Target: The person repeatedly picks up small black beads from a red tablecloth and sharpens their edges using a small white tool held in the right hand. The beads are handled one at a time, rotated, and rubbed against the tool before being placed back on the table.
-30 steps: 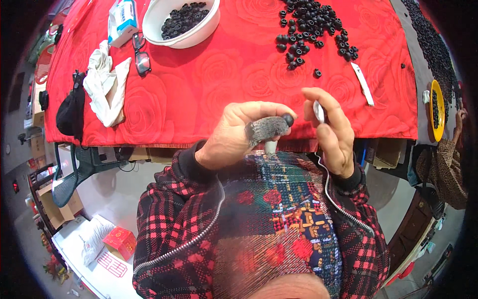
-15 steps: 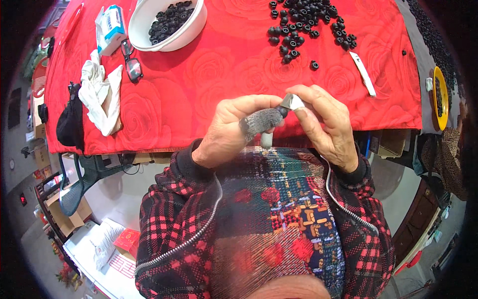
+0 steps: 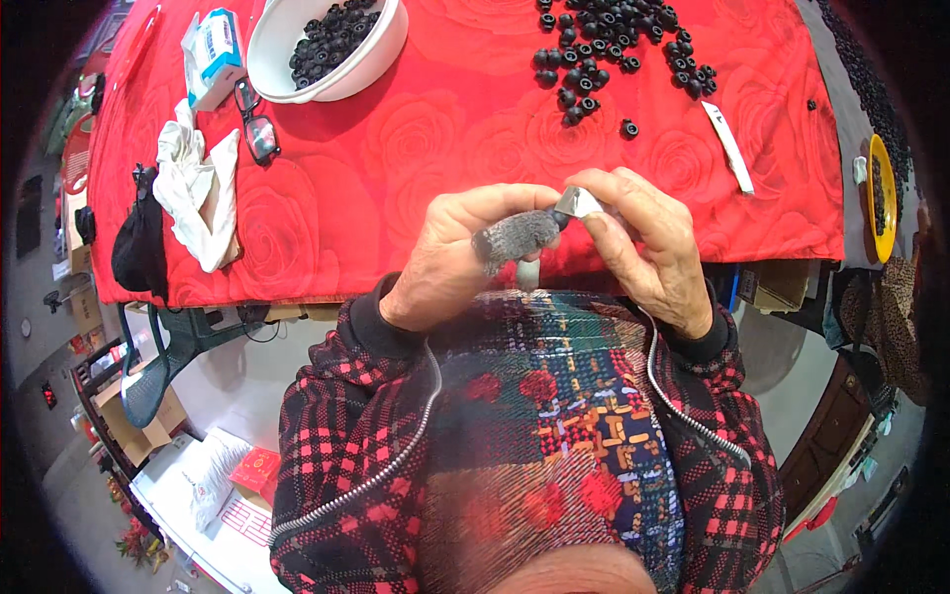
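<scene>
My left hand (image 3: 440, 257) and my right hand (image 3: 655, 243) meet just over the near edge of the red tablecloth. Between the left thumb and fingers is a small round black part (image 3: 561, 219), mostly covered by them. A grey knitted sleeve (image 3: 515, 240) wraps one left finger, and another fingertip below it has a pale cover (image 3: 528, 274). The right thumb and fingers pinch a small shiny metal blade (image 3: 577, 202), which touches or nearly touches the black part. Its far end is hidden in the right fingers.
Loose black parts (image 3: 594, 49) lie at the far right; more fill a white bowl (image 3: 386, 49). At left are a tissue pack (image 3: 215, 54), glasses (image 3: 261, 139), white gloves (image 3: 208, 198) and a black item (image 3: 139, 247). A white strip (image 3: 729, 148) and yellow plate (image 3: 892, 213) are right.
The metal blade has tilted and moved slightly left against the black part. Both hands keep nearly the same grip, while the whole view has shifted a little.
</scene>
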Demonstrator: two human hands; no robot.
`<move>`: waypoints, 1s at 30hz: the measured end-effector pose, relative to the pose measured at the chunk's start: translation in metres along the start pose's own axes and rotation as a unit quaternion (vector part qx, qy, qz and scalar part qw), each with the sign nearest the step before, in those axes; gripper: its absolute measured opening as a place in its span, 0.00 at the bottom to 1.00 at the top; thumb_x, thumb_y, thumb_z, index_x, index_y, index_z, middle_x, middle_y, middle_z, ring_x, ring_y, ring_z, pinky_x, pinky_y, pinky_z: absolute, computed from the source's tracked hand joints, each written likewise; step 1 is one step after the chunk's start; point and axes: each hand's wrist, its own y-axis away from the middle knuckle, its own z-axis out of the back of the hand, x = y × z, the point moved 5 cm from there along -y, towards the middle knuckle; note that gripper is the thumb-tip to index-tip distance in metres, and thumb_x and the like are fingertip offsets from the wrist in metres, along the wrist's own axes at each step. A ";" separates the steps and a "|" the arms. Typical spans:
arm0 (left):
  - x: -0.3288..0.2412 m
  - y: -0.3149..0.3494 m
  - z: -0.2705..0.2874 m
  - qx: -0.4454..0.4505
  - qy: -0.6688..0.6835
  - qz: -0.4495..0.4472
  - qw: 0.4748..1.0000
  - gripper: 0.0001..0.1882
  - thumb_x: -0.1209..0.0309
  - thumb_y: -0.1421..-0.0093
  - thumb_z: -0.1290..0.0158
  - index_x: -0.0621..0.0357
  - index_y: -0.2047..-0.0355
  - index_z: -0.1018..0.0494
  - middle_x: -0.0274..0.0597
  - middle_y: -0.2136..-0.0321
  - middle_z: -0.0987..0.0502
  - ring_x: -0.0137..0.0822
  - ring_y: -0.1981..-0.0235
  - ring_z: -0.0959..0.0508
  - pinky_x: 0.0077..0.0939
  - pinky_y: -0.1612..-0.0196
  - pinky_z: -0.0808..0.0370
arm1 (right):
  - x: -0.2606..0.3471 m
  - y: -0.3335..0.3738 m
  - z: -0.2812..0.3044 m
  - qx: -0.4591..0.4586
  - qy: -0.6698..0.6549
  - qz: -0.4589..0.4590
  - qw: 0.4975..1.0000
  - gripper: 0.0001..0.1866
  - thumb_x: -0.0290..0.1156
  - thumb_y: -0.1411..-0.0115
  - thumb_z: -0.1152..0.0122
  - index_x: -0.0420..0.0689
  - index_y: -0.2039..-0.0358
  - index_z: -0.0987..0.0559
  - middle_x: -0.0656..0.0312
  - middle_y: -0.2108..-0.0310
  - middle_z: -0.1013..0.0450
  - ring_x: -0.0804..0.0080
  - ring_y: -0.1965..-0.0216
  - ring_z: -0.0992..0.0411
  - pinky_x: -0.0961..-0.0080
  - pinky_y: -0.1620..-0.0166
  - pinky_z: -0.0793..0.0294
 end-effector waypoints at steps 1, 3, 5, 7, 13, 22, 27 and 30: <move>0.000 0.000 0.000 0.001 -0.003 0.000 1.000 0.18 0.68 0.40 0.45 0.65 0.53 0.28 0.38 0.69 0.25 0.25 0.72 0.27 0.19 0.73 0.29 | 0.000 0.000 0.000 0.004 -0.001 -0.002 1.000 0.10 0.20 0.46 0.43 0.35 0.62 0.25 0.54 0.74 0.29 0.63 0.75 0.30 0.72 0.73 0.32; -0.001 -0.002 0.000 0.005 -0.008 0.000 1.000 0.18 0.68 0.40 0.45 0.65 0.53 0.28 0.38 0.69 0.25 0.25 0.71 0.27 0.19 0.72 0.29 | 0.000 -0.001 0.000 0.005 -0.002 0.000 1.000 0.10 0.20 0.46 0.43 0.35 0.62 0.25 0.54 0.74 0.29 0.63 0.75 0.30 0.72 0.73 0.32; 0.000 -0.004 0.001 0.005 -0.018 -0.011 1.000 0.18 0.68 0.40 0.45 0.65 0.53 0.28 0.38 0.69 0.25 0.25 0.71 0.27 0.19 0.72 0.29 | -0.003 -0.001 -0.001 0.006 -0.005 -0.002 1.000 0.10 0.20 0.46 0.43 0.36 0.62 0.25 0.54 0.74 0.29 0.63 0.75 0.30 0.72 0.73 0.32; 0.001 -0.005 0.002 0.002 -0.024 -0.012 1.000 0.17 0.68 0.40 0.45 0.65 0.53 0.28 0.38 0.69 0.25 0.25 0.71 0.27 0.19 0.72 0.29 | -0.005 -0.001 -0.002 0.009 -0.011 -0.010 1.000 0.10 0.20 0.46 0.43 0.36 0.62 0.25 0.54 0.74 0.29 0.63 0.75 0.30 0.72 0.73 0.32; 0.001 -0.006 0.004 -0.001 -0.017 0.000 1.000 0.17 0.69 0.40 0.46 0.66 0.53 0.28 0.39 0.70 0.25 0.26 0.73 0.26 0.19 0.73 0.28 | -0.010 -0.001 -0.003 -0.003 -0.003 -0.001 1.000 0.10 0.21 0.46 0.42 0.36 0.62 0.25 0.55 0.75 0.30 0.63 0.76 0.31 0.72 0.73 0.33; 0.007 -0.011 0.010 0.000 -0.003 -0.002 1.000 0.16 0.71 0.40 0.47 0.65 0.53 0.27 0.40 0.70 0.24 0.27 0.74 0.25 0.19 0.75 0.28 | -0.024 -0.001 -0.006 0.014 -0.025 0.004 1.000 0.10 0.20 0.46 0.42 0.36 0.62 0.25 0.56 0.76 0.31 0.64 0.77 0.32 0.72 0.74 0.34; 0.006 -0.012 0.012 0.000 0.017 0.000 1.000 0.15 0.70 0.39 0.47 0.66 0.54 0.27 0.42 0.69 0.23 0.29 0.76 0.25 0.21 0.76 0.28 | -0.028 -0.004 -0.009 0.030 -0.045 -0.007 0.999 0.10 0.20 0.46 0.43 0.36 0.62 0.25 0.56 0.76 0.31 0.63 0.76 0.32 0.72 0.73 0.34; 0.006 -0.014 0.014 -0.004 -0.005 -0.003 1.000 0.16 0.70 0.39 0.47 0.66 0.54 0.27 0.42 0.69 0.23 0.30 0.76 0.25 0.21 0.76 0.28 | -0.030 -0.007 -0.009 0.032 -0.046 -0.002 0.998 0.10 0.19 0.46 0.43 0.36 0.62 0.25 0.56 0.75 0.31 0.62 0.76 0.32 0.72 0.72 0.33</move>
